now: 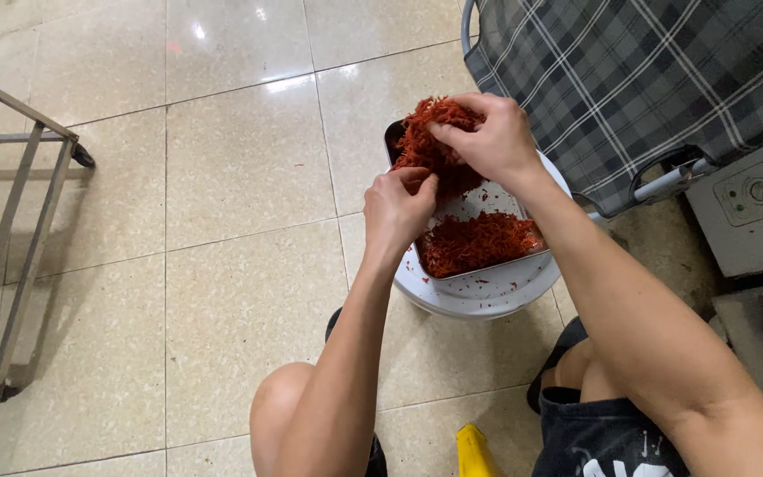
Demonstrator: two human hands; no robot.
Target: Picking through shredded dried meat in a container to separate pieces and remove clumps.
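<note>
A clump of red shredded strands (433, 134) is lifted above a metal tray (487, 269) that rests on a white round bucket (479, 300). My right hand (487, 137) grips the clump from above. My left hand (396, 210) pinches strands at the clump's lower edge. More red shreds (479, 240) lie in the near end of the tray. Small red bits dot the bucket's white rim.
The floor is glossy beige tile (240, 168). A metal rack frame (11, 256) stands at the left. A plaid-covered cart (646, 79) and a grey appliance with a dial (752, 203) are at the right. A yellow object (474, 452) sits between my knees.
</note>
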